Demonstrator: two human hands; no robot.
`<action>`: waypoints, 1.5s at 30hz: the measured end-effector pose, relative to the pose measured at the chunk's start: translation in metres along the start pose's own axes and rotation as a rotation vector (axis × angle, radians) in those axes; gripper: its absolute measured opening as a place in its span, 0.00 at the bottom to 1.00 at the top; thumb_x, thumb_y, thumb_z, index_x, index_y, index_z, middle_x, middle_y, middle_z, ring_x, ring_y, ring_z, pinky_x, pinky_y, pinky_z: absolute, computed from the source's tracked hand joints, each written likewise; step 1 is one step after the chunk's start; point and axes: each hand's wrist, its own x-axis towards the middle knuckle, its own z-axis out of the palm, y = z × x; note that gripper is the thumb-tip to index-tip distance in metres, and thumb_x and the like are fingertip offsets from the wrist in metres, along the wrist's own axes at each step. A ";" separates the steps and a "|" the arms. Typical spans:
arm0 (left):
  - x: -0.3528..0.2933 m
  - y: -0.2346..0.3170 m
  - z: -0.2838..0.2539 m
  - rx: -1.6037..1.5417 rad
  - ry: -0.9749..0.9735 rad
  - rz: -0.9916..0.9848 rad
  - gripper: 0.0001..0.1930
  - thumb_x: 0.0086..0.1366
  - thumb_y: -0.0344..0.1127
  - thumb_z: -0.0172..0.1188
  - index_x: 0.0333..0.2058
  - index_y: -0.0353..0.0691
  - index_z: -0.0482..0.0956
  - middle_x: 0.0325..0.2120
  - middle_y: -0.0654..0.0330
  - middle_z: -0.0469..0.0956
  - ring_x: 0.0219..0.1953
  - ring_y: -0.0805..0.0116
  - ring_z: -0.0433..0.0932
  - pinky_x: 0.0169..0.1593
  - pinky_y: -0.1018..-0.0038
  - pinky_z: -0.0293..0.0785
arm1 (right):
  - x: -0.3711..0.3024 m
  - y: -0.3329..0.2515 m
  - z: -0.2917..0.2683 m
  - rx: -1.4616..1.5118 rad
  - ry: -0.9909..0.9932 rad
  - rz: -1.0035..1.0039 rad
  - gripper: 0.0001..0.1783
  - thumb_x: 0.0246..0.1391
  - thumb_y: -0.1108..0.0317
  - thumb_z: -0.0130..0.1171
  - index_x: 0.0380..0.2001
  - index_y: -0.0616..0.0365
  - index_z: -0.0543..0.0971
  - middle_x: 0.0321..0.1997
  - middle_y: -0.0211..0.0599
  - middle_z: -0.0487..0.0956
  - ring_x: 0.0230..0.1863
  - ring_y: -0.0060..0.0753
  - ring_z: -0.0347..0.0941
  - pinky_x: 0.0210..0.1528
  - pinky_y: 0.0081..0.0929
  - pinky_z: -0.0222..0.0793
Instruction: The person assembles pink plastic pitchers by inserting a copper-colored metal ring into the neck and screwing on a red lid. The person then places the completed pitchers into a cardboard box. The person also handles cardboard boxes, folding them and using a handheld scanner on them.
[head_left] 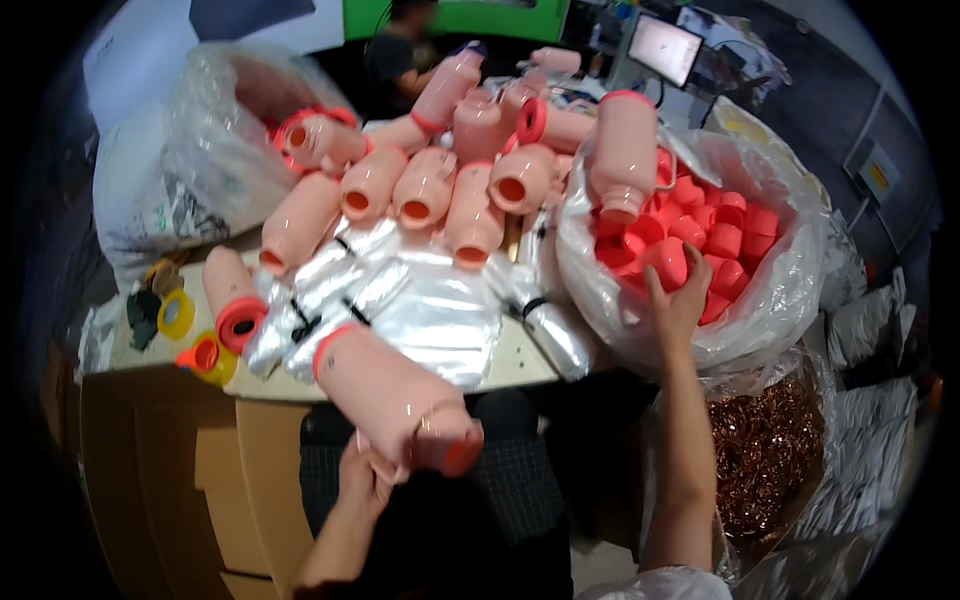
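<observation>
My left hand (pixel 364 478) is closed round the handle of a pink vacuum jug (pixel 385 390), held tilted above my lap at the table's front edge. The jug's coral base points up to the left and its neck down to the right. At the right, my right hand (pixel 682 308) reaches over a clear plastic bag (pixel 590 300) full of coral-red cups (pixel 725 238). Its thumb and fingers are around one red cup (pixel 665 263) at the near side of the pile. Another pink jug (pixel 624 150) lies neck-down at the bag's far left rim.
Several pink jugs (pixel 475 215) lie across the table behind flat clear plastic sleeves (pixel 440 315). Yellow tape (pixel 176 315) sits at the left, near a large plastic sack (pixel 185 150). Copper-coloured parts (pixel 765 455) fill a bag below right. Another person (pixel 395 60) sits across.
</observation>
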 end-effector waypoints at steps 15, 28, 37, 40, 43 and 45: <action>-0.060 0.042 -0.032 1.603 -0.417 0.113 0.29 0.63 0.20 0.50 0.64 0.42 0.66 0.59 0.47 0.74 0.45 0.52 0.84 0.47 0.66 0.81 | -0.237 -0.148 -0.059 0.933 -0.824 0.366 0.40 0.54 0.45 0.63 0.62 0.62 0.70 0.67 0.49 0.70 0.68 0.46 0.65 0.68 0.45 0.61; 0.212 -0.016 -0.001 1.724 -0.311 0.647 0.07 0.61 0.36 0.63 0.29 0.38 0.83 0.29 0.53 0.79 0.36 0.49 0.78 0.42 0.61 0.73 | -0.171 -0.129 0.003 1.108 -1.344 0.358 0.33 0.49 0.66 0.67 0.60 0.62 0.73 0.65 0.45 0.71 0.67 0.38 0.65 0.70 0.35 0.57; 0.187 -0.003 0.039 0.671 -0.250 0.030 0.15 0.74 0.37 0.50 0.34 0.31 0.80 0.32 0.56 0.84 0.33 0.70 0.79 0.41 0.74 0.75 | -0.179 -0.135 0.059 0.945 -1.034 0.814 0.05 0.55 0.76 0.66 0.29 0.62 0.79 0.22 0.26 0.76 0.25 0.15 0.71 0.28 0.17 0.65; 0.129 -0.032 0.049 0.886 -0.361 0.140 0.12 0.72 0.34 0.52 0.35 0.34 0.81 0.36 0.54 0.85 0.35 0.70 0.79 0.43 0.73 0.75 | -0.170 -0.146 0.055 0.791 -1.027 0.690 0.08 0.55 0.73 0.69 0.29 0.65 0.79 0.26 0.32 0.80 0.30 0.17 0.74 0.32 0.20 0.70; 0.115 -0.022 0.063 0.508 -0.309 0.025 0.04 0.66 0.26 0.57 0.35 0.35 0.80 0.35 0.58 0.83 0.37 0.70 0.79 0.46 0.73 0.74 | -0.178 -0.132 0.048 1.112 -0.791 0.964 0.03 0.56 0.77 0.65 0.34 0.64 0.82 0.29 0.30 0.82 0.32 0.17 0.76 0.35 0.20 0.73; 0.108 -0.041 0.048 0.540 -0.424 0.177 0.07 0.61 0.21 0.57 0.38 0.35 0.79 0.36 0.59 0.81 0.37 0.69 0.80 0.51 0.71 0.75 | -0.189 -0.128 0.051 0.973 -0.923 0.867 0.05 0.56 0.79 0.62 0.36 0.63 0.83 0.30 0.29 0.83 0.34 0.17 0.77 0.37 0.20 0.73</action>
